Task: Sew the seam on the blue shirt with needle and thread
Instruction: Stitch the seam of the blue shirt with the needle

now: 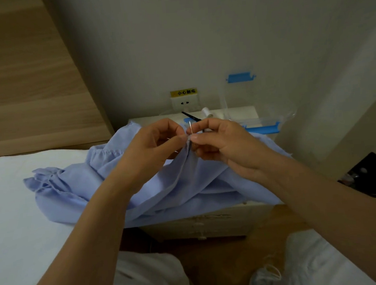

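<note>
1. Location of the light-blue fabric shirt (177,188): draped over the top and front of the small white desk (201,224), left part spread onto the white-sheeted bed (17,202), one fold lifted between both hands.
2. State of the left hand (153,145): fingers curled, thumb and forefinger pressed together on the lifted fold.
3. State of the right hand (224,143): fingers curled, thumb and forefinger clamped on the thin silver needle (191,128), touching the left fingertips at the fold.
4. Attitude of the needle: near upright, upper end showing above the fingers, lower end hidden at the fabric.
5. Thread between needle and fabric: too fine to trace.
6. At the back of the desk, behind the hands: black scissors (191,117), a white spool of thread (206,112), a clear plastic box with blue clips (263,127).
7. On the wall above the desk: a white power socket (184,102) directly under a yellow warning label (183,92).
8. On the wooden floor below the right forearm: a white shoe (265,278).
</note>
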Demonstrator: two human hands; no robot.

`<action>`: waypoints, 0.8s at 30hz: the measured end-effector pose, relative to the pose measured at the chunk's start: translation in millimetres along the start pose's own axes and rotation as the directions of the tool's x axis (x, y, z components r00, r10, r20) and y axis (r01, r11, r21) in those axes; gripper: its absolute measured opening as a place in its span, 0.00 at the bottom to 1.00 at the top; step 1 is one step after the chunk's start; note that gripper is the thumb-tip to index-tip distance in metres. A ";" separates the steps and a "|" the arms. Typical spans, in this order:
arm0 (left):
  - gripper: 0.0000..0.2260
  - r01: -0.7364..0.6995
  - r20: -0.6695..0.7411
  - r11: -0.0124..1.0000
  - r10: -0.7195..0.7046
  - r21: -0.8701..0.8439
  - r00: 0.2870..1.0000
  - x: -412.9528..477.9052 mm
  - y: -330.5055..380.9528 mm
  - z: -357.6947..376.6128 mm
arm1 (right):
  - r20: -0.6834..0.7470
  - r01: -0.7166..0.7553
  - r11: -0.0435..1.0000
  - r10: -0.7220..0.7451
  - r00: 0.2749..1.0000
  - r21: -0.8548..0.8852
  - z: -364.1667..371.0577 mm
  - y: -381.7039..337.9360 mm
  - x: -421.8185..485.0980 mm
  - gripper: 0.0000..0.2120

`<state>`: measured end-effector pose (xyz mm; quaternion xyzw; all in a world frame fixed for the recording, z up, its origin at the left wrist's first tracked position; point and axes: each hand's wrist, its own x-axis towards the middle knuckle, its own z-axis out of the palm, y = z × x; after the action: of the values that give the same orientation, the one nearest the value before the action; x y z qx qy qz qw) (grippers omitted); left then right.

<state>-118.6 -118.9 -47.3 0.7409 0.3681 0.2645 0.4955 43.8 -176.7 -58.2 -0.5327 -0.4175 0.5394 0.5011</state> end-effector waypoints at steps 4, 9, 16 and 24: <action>0.04 -0.031 0.041 0.999 0.031 -0.007 0.999 -1.5 0.8 -2.6 | -0.005 -0.079 0.978 0.081 0.997 0.195 -1.7 -2.1 1.7 0.06; 0.06 0.007 0.063 0.996 -0.002 -0.088 0.998 -2.9 2.0 1.5 | -0.052 -0.059 0.946 0.080 0.995 0.319 -5.0 -0.4 6.0 0.05; 0.11 0.076 0.009 0.971 -0.075 -0.225 0.997 -2.5 4.4 1.2 | -0.065 0.012 0.859 0.024 0.998 0.511 -6.1 -2.5 6.3 0.07; 0.09 0.060 0.039 0.978 -0.053 -0.200 0.998 -3.7 4.2 0.0 | -0.068 0.063 0.984 -0.052 0.996 0.168 -7.1 -0.3 5.5 0.09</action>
<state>-119.7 -122.9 -43.4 0.6807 0.3518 0.2737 0.5813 51.2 -171.9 -59.3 -0.4923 -0.3692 0.5413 0.5730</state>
